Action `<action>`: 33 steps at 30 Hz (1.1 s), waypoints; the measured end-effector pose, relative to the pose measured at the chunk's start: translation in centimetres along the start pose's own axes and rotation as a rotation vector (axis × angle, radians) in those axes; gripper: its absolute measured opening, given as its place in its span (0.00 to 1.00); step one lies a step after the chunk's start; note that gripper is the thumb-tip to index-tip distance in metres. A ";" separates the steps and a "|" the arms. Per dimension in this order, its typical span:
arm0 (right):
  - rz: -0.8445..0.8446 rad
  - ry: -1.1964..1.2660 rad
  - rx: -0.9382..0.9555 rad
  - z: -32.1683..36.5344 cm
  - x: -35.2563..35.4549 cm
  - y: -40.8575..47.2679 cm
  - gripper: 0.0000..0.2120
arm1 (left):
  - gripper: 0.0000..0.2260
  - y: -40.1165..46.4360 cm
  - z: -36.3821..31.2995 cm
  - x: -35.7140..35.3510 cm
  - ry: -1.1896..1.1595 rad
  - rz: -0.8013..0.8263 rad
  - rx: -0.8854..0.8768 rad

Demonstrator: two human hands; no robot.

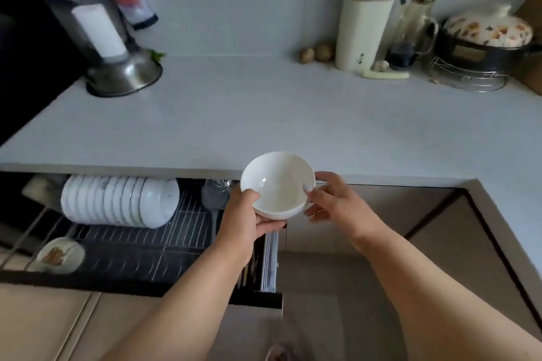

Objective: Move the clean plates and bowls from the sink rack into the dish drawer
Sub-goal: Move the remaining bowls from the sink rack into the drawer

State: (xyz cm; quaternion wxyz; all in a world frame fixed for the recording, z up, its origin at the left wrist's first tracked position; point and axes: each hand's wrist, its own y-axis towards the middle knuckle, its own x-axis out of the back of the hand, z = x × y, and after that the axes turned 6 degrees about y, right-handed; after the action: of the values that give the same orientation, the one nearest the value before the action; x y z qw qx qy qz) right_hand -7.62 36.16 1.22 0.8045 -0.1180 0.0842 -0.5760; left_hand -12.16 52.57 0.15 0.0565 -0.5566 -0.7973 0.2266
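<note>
I hold a plain white bowl [278, 184] in front of the counter edge, above the right end of the open dish drawer [152, 246]. My left hand [243, 217] cups it from below and left, thumb on the rim. My right hand [331, 199] touches its right rim with thumb and fingertips. A row of white bowls [120, 199] lies on its side in the drawer's wire rack at the back left. A small patterned dish [60, 255] sits at the drawer's front left. The sink rack is out of view.
A white countertop [264, 117] runs above the drawer. On it stand a steel bowl [124, 73] at the left, a knife block [362, 29], glass jug [416, 29] and lidded pot [484, 41] at the back right. A ladle [215, 196] lies in the drawer.
</note>
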 end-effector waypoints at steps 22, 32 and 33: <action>0.497 0.286 -0.433 -0.2 -24.4 3.1 0.15 | 0.17 -5.1 0.1 21.8 -0.108 -0.513 0.059; 0.254 0.098 -0.405 -2.7 -40.5 8.4 0.12 | 0.26 -4.8 -1.2 39.9 0.614 -0.718 0.056; 0.231 0.083 -0.408 -3.2 -41.6 9.0 0.13 | 0.27 -4.5 -1.1 41.6 0.656 -0.731 0.057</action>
State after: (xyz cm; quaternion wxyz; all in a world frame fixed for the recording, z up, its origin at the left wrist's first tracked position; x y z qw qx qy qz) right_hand -13.71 78.02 -4.47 0.8205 -0.2441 0.2447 -0.4553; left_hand -31.22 89.58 -3.73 0.3956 -0.2804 -0.8742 0.0263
